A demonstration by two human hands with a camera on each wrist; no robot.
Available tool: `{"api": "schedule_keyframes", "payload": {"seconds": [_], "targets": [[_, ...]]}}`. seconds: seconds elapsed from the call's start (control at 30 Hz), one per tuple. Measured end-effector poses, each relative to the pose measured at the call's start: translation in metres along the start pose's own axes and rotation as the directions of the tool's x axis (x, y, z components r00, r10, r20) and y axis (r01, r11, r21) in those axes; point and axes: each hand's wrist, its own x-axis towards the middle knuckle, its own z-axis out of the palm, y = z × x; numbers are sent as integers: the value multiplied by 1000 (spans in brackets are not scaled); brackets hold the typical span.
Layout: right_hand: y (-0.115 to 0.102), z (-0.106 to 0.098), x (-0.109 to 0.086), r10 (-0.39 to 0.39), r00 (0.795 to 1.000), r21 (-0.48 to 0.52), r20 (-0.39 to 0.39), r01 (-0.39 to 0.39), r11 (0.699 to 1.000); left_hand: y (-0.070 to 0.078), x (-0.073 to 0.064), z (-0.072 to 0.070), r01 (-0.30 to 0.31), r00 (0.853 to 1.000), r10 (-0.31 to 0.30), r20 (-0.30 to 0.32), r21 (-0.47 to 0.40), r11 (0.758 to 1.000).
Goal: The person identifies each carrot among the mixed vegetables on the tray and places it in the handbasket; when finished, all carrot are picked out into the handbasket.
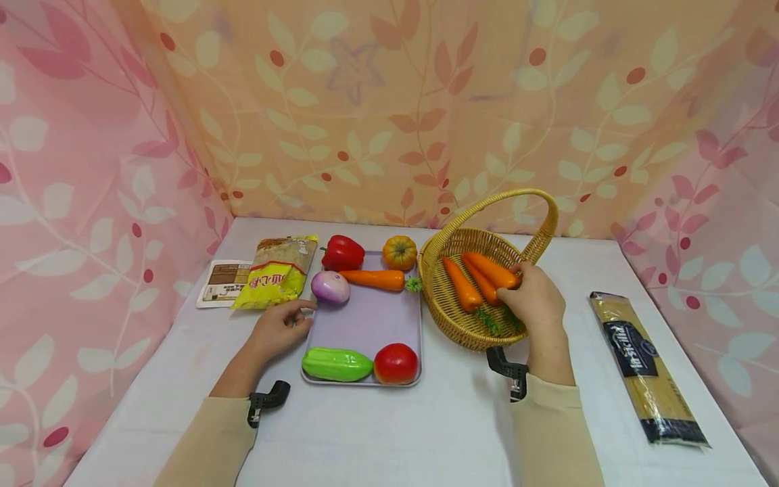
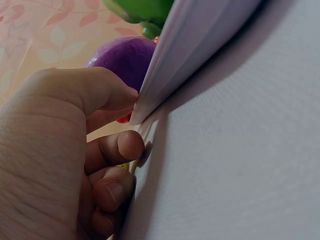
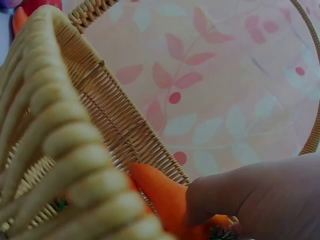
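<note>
A wicker basket (image 1: 450,325) with a tall handle holds three carrots, their green tops partly hidden. My right hand (image 1: 538,294) reaches over the basket's right rim and pinches the rightmost carrot (image 1: 491,270) near its top end; in the right wrist view the thumb lies on that carrot (image 3: 165,197). To the left is a lilac tray (image 1: 365,325). My left hand (image 1: 276,331) rests at the tray's left edge, its fingers loosely bent. In the left wrist view the thumb meets the tray's rim (image 2: 160,75), while the other fingers sit low beside it.
On the tray lie a red bell pepper (image 1: 343,253), an onion (image 1: 331,287), another carrot (image 1: 377,279), a small pumpkin (image 1: 399,253), a green ridged vegetable (image 1: 337,364) and a tomato (image 1: 395,363). A yellow bag (image 1: 276,270) overlaps a card (image 1: 222,284) at left; packaged pasta (image 1: 648,368) lies right.
</note>
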Motion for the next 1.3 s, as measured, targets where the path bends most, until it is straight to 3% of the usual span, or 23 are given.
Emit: {"api": "schedule_keyframes", "payload": {"seconds": [0.23,0.47,0.6,1.0,1.3], "targets": [[-2,8,2,67,998,-74,-19,-68,995,1,0,0,-1,1000,1,-1,0,1000],[-10,20,2,5,988,-107,154,11,994,0,-1,-1,-13,1000,13,-6,4,1000],[-13,18,-1,-6,987,-90,161,20,996,1,-1,-1,-16,1000,16,-6,-4,1000],[-37,-25,-25,-51,999,77,-16,52,996,2,0,-2,-10,1000,10,-1,7,1000],[-62,-53,-56,-108,976,140,-191,136,981,0,0,-2,-18,1000,18,-1,3,1000]]}}
